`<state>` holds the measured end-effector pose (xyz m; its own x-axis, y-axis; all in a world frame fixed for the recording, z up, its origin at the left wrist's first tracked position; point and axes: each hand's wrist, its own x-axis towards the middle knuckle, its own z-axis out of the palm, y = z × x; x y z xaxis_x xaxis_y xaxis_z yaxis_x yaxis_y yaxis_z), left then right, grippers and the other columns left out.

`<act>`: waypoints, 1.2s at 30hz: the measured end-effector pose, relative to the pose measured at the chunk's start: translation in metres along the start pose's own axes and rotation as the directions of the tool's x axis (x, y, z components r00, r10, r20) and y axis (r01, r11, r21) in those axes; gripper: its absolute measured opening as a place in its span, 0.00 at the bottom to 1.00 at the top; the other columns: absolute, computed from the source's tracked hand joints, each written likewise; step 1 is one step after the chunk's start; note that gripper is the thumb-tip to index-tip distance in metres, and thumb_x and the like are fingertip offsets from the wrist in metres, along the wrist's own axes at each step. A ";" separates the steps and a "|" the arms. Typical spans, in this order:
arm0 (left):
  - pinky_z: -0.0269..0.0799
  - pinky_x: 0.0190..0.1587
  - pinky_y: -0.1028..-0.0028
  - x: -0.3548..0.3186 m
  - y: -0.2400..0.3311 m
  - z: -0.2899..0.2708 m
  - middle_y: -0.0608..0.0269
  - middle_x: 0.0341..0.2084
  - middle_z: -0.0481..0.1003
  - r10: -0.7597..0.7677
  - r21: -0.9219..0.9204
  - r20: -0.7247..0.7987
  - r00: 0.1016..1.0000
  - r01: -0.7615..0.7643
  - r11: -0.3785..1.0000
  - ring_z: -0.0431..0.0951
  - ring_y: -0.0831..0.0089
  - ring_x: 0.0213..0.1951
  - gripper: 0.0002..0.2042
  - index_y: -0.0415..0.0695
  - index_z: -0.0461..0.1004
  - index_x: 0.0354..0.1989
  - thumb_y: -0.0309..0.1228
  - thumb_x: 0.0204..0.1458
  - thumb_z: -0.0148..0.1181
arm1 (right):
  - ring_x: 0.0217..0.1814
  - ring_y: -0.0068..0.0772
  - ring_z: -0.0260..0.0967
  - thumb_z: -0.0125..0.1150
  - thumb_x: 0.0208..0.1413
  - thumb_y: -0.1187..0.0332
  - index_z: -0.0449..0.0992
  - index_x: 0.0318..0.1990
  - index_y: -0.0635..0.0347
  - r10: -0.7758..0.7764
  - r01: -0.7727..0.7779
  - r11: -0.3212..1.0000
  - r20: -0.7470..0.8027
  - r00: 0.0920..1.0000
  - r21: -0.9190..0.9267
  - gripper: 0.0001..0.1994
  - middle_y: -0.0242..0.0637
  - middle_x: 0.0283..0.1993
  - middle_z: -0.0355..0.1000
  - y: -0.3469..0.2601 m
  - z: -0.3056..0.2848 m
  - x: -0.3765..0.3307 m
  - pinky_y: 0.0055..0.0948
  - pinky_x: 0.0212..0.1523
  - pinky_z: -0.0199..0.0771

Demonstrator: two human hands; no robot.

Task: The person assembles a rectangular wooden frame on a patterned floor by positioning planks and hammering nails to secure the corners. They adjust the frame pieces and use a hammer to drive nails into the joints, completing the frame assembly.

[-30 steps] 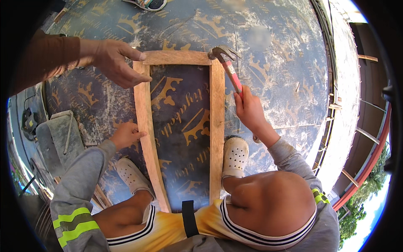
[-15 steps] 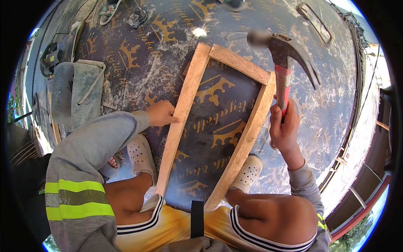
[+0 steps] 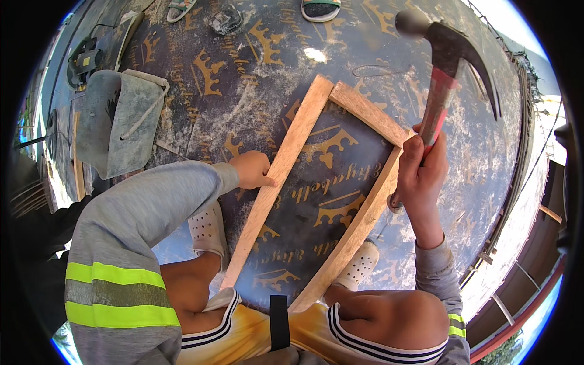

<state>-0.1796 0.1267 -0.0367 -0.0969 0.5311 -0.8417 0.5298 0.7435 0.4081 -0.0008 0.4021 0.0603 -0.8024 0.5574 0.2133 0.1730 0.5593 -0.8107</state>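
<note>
A: What is the left hand (image 3: 250, 170) doing?
B: It is curled up small. The thumb and fingers hold the outer edge of the left wooden slat (image 3: 282, 168), a long one lying aslant on the dark floor board (image 3: 468, 182).
A: And then?
B: Next comes the short wooden slat (image 3: 370, 112). Its left end is just beside the long one; I can't tell if they touch. Its other end touches the top of the right wooden slat (image 3: 353, 228).
A: And the right hand (image 3: 421, 173)?
B: It is wrapped tight around a claw hammer (image 3: 447, 61), held up with the head on top.
A: So which step is this?
B: I'd say lining up the left slat, with the hammer ready. The next move calls for a snug corner, a steady slat and fingers well clear.
A: Any writing?
B: The grey bucket (image 3: 121, 152) has just a dark smudge. The floor board has gold crowns and curly gold letters, big and easy to see. The hammer's red handle has a pale patch, maybe an old label, but I can't read it.
</note>
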 end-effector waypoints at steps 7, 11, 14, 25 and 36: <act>0.71 0.30 0.57 0.014 -0.007 0.008 0.51 0.20 0.77 0.099 0.013 -0.090 0.991 -0.099 0.995 0.79 0.57 0.25 0.25 0.34 0.79 0.27 0.51 0.52 0.69 | 0.22 0.59 0.69 0.56 0.64 0.70 0.65 0.38 0.66 0.082 -0.018 0.977 0.294 0.952 -0.212 0.09 0.53 0.20 0.68 0.046 0.037 -0.008 0.45 0.22 0.67; 0.71 0.29 0.61 0.003 0.001 0.004 0.50 0.22 0.79 0.021 -0.091 -0.043 0.999 -0.025 0.996 0.80 0.60 0.24 0.22 0.33 0.81 0.32 0.47 0.51 0.70 | 0.18 0.54 0.67 0.56 0.64 0.71 0.66 0.38 0.63 -0.017 0.040 0.992 0.183 0.983 -0.121 0.06 0.49 0.19 0.67 -0.015 0.028 0.025 0.44 0.19 0.62; 0.71 0.28 0.62 0.004 -0.006 0.004 0.51 0.21 0.78 0.038 0.011 -0.050 0.998 -0.037 0.999 0.80 0.61 0.24 0.21 0.34 0.82 0.33 0.45 0.52 0.70 | 0.21 0.51 0.72 0.56 0.64 0.73 0.67 0.45 0.65 -0.174 0.170 0.984 -0.089 0.981 -0.043 0.07 0.48 0.23 0.71 -0.031 0.012 0.026 0.39 0.21 0.67; 0.73 0.32 0.60 0.006 -0.002 0.006 0.49 0.24 0.80 0.032 0.029 -0.039 0.999 -0.031 0.999 0.82 0.56 0.28 0.22 0.35 0.82 0.34 0.47 0.52 0.70 | 0.22 0.59 0.71 0.56 0.64 0.71 0.68 0.43 0.66 -0.002 0.021 0.994 0.170 0.985 -0.109 0.07 0.49 0.22 0.70 -0.024 0.018 0.008 0.45 0.22 0.67; 0.74 0.31 0.60 0.008 0.007 -0.007 0.50 0.22 0.80 0.116 0.003 0.018 0.993 -0.116 0.993 0.81 0.60 0.26 0.22 0.34 0.83 0.35 0.46 0.55 0.67 | 0.24 0.62 0.71 0.58 0.62 0.70 0.64 0.45 0.66 0.150 -0.076 0.967 0.301 0.942 -0.242 0.11 0.53 0.23 0.71 0.066 0.049 -0.034 0.52 0.24 0.68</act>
<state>-0.1830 0.1390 -0.0379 -0.0197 0.6065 -0.7949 0.5399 0.6756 0.5021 0.0096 0.3896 -0.0271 -0.9018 0.4237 -0.0850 0.3669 0.6468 -0.6686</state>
